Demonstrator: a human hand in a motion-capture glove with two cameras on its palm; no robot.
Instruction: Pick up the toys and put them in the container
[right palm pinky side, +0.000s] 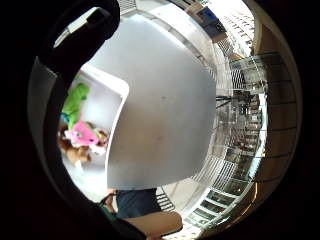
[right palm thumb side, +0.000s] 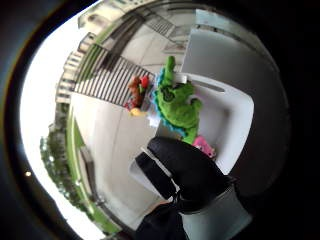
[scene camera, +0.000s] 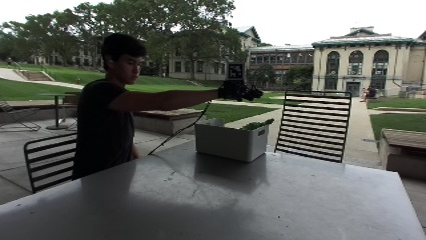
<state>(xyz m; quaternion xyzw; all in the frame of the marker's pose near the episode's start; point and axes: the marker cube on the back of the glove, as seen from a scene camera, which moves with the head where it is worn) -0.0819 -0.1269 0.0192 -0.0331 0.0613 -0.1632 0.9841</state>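
A white container (scene camera: 229, 141) stands on the grey table (scene camera: 266, 200) at its far side. A green toy (scene camera: 257, 125) pokes above its rim. My gloved right hand (scene camera: 238, 91) hovers above the container at the end of a stretched arm, fingers loosely curled with nothing in them. In the palm views the container (right palm thumb side: 235, 115) holds the green toy (right palm thumb side: 180, 102), a pink toy (right palm pinky side: 82, 135) and a brown toy (right palm pinky side: 75, 152). A small red and brown toy (right palm thumb side: 137, 91) shows at the container's outer rim; I cannot tell whether it touches it.
A slatted metal chair (scene camera: 313, 125) stands behind the table, just right of the container. Another chair (scene camera: 50, 155) holds the seated person at the left. The near part of the tabletop (right palm pinky side: 165, 110) is bare grey surface.
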